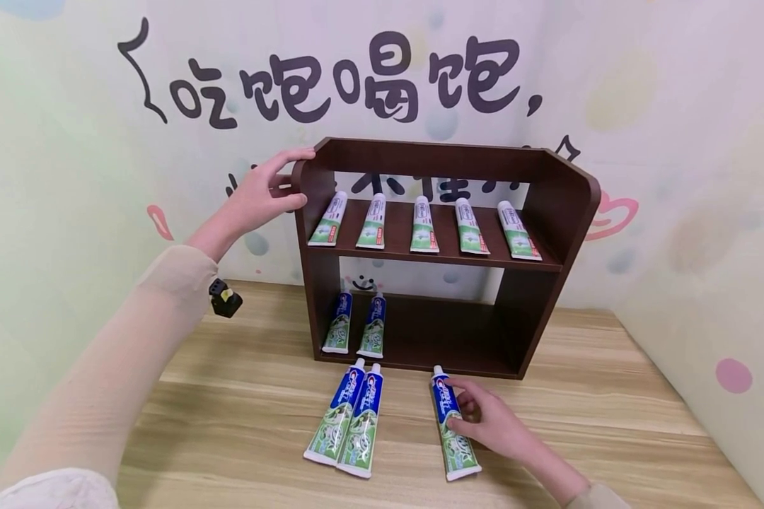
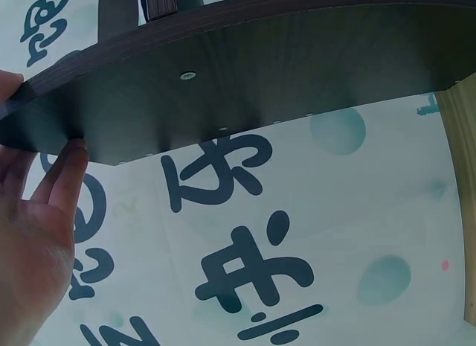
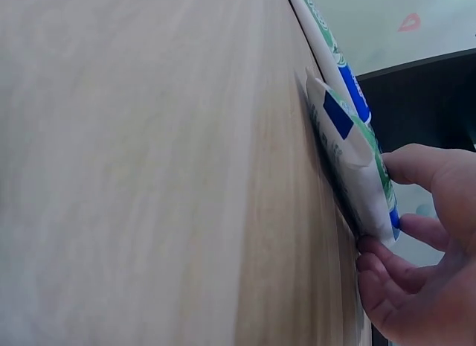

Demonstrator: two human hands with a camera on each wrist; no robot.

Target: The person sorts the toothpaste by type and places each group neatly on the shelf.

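With my left hand [image 1: 264,194] I hold the upper left corner of a dark brown two-tier shelf [image 1: 446,157]; in the left wrist view, fingertips lie against its outer side panel [image 2: 245,71]. My right hand [image 1: 493,424] grips a blue and green toothpaste tube [image 1: 448,424] by its right edge, in front of the shelf. The right wrist view shows that tube's white back [image 3: 353,167] tilted off the wooden table, fingers at its cap-end half. Left of it, two overlapping toothpaste tubes [image 1: 359,431] of the same kind lie on the table, caps toward the shelf.
On the upper tier stands a row of several white and green toothpaste tubes [image 1: 424,226]. Two blue and green tubes [image 1: 372,329] lean at the left of the lower tier. A small black object [image 1: 225,300] shows by my left forearm. Behind the shelf is a printed wall [image 1: 675,106].
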